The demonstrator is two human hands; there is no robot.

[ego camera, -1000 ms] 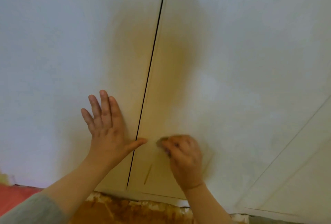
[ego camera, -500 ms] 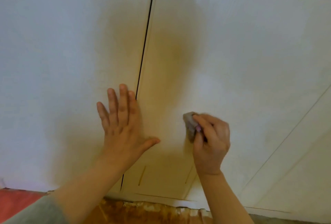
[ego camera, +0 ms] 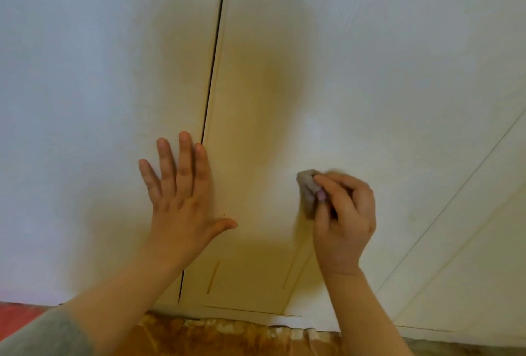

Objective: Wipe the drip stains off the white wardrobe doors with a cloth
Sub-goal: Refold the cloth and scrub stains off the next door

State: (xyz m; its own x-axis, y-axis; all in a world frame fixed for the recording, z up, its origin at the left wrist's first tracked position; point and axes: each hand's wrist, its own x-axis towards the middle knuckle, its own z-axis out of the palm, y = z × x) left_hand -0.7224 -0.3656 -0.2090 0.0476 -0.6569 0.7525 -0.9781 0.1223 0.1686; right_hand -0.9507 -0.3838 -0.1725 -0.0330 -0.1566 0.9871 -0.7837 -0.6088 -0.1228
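Note:
Two white wardrobe doors fill the view, the left door (ego camera: 85,99) and the right door (ego camera: 370,71), split by a dark vertical gap (ego camera: 216,51). My left hand (ego camera: 182,202) lies flat on the doors with fingers spread, its thumb across the gap. My right hand (ego camera: 344,222) grips a small grey cloth (ego camera: 308,192) and holds it against the right door. A thin brown drip stain (ego camera: 213,276) runs down the right door near its bottom edge. A fainter line (ego camera: 290,270) shows further right.
Below the doors lies a brown patterned floor covering (ego camera: 213,338), with a red patch (ego camera: 17,316) at the lower left. More panel seams (ego camera: 455,213) slant across the right side.
My right hand has moved with the cloth up and to the right, from near the gap onto the right door. My left hand has stayed flat on the doors.

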